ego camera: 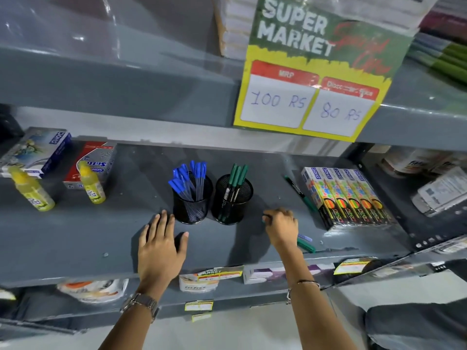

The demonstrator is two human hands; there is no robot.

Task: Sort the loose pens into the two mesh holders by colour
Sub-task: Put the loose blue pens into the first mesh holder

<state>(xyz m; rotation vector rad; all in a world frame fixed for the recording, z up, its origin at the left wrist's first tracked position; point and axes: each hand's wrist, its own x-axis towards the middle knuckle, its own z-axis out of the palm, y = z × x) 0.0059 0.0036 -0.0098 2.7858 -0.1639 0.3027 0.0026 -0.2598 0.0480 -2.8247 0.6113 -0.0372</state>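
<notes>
Grey painted metal forms the shelf (75, 238) that carries every item at the centre of the frame. Two black mesh holders stand upright side by side at mid-frame, close together. The left holder (192, 200) contains blue-capped pens (188, 180), caps upward. The right holder (232, 199) contains green pens (236, 179), also upright.

Loose pens on the shelf:
- One green pen (299, 192) lies flat right of centre, just beside a row of neon marker boxes (350, 197).
- One blue pen (305, 237) and one further green pen (306, 245) lie near the front edge of the shelf, partly hidden behind the right wrist.

Left hand (160, 245): palm down, fingers spread and extended, resting flat on the shelf just in front of and to the left of the blue-pen holder. It holds nothing.

Right hand (280, 223): lower right of the green-pen holder, fingers curled inward toward the shelf surface. A small green tip shows at the fingertips; whether an item is gripped cannot be determined.

Two yellow bottles (32, 189) stand at the left of the frame. A price sign (313, 69) hangs from the upper shelf at upper right.
</notes>
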